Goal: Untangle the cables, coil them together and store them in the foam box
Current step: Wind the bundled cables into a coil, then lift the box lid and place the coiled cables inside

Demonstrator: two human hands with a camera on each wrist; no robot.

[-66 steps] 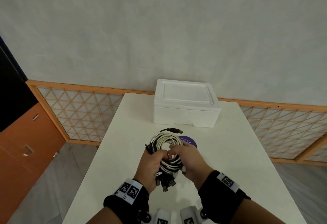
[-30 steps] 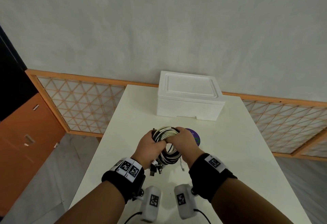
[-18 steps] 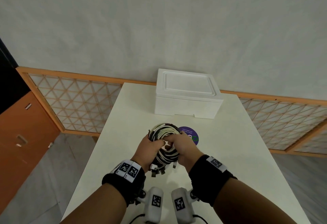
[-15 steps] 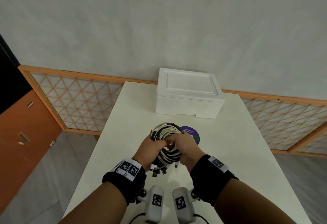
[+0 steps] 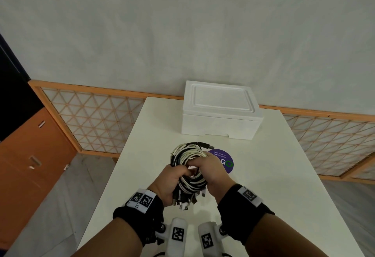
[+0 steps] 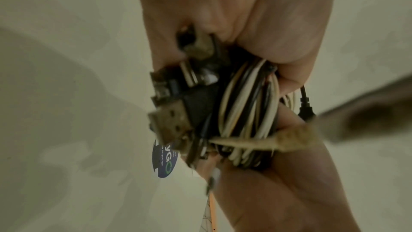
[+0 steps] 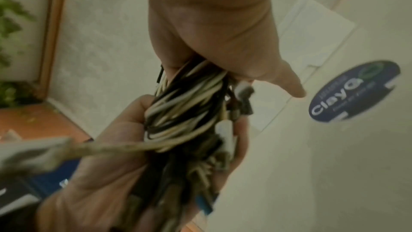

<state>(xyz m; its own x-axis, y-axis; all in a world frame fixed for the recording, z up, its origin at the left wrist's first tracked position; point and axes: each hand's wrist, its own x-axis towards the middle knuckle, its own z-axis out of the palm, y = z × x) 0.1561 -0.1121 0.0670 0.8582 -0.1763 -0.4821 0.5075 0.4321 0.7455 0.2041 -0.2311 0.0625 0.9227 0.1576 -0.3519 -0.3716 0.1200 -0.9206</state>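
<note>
A coil of black and white cables is held above the white table, both hands wrapped around its near side. My left hand grips the coil's left part, with several plugs hanging below it. My right hand grips the right part. In the left wrist view the cable coil and USB plugs fill my left hand. The right wrist view shows my right hand around the cable coil. The white foam box stands lidded at the table's far edge.
A round purple sticker lies on the table just right of the coil, also seen as a sticker in the right wrist view. An orange lattice screen runs behind the table. An orange cabinet stands left.
Both hands have kept their grip on the coil and turned it slightly; a black plug now sticks out at the coil's top right. The hands have barely shifted over the table.
</note>
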